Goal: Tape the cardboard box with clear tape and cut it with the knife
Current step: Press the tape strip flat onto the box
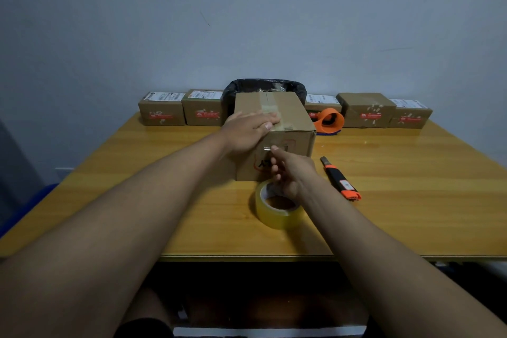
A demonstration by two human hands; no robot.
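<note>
Cardboard box (285,129) sat near the middle of the wooden table (137,178), its long axis running away from us toward the wall, one short end facing us. A strip of clear tape (270,108) ran along that same axis down the middle of the top and over the near edge. Our left hand (248,129) lay flat, fingers spread loosely, pressing on the box's near top edge and the tape there. Our right hand (288,173) was in front of the near face, thumb and fingertips pinched narrowly on what looked like the tape's loose end against that face; we could not tell how firmly it gripped. Just below that hand, the tape roll (277,208) stood tilted on the table, just in front of the box. The knife (340,178), black with an orange end, lay to the right of the box, apart from it, its blade end pointing away from us. An orange tape dispenser (329,121) sat behind the box's right side. Small parcels (162,111) lined the table's far edge, with a black-lined bin (263,88) between them behind the box.
</note>
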